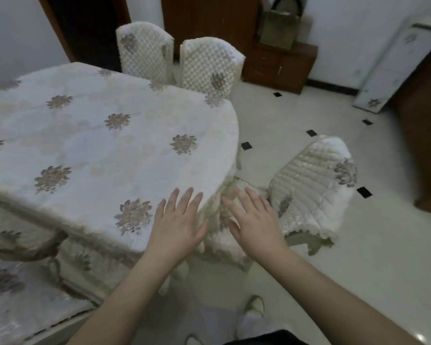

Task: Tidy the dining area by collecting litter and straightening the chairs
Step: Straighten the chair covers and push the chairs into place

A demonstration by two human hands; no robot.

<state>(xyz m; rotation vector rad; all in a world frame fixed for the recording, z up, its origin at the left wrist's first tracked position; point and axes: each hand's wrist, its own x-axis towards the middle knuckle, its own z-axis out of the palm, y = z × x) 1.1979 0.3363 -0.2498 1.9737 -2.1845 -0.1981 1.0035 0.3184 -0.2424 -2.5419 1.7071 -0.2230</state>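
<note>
A dining table (90,135) under a cream floral cloth fills the left. My left hand (178,222) hovers open, fingers spread, over the table's near right corner. My right hand (255,220) is open too, just right of that corner, above the seat of a quilted covered chair (311,185). That chair stands at the table's right end, its back turned away at an angle. Two more covered chairs (144,52) (209,66) stand side by side at the far edge. Neither hand holds anything. I see no litter.
A covered chair seat (18,295) lies at the lower left. A dark wooden cabinet (279,66) with a bag on it stands at the back. A white panel (393,68) leans on the right wall. My shoe (253,312) is on the tiled floor.
</note>
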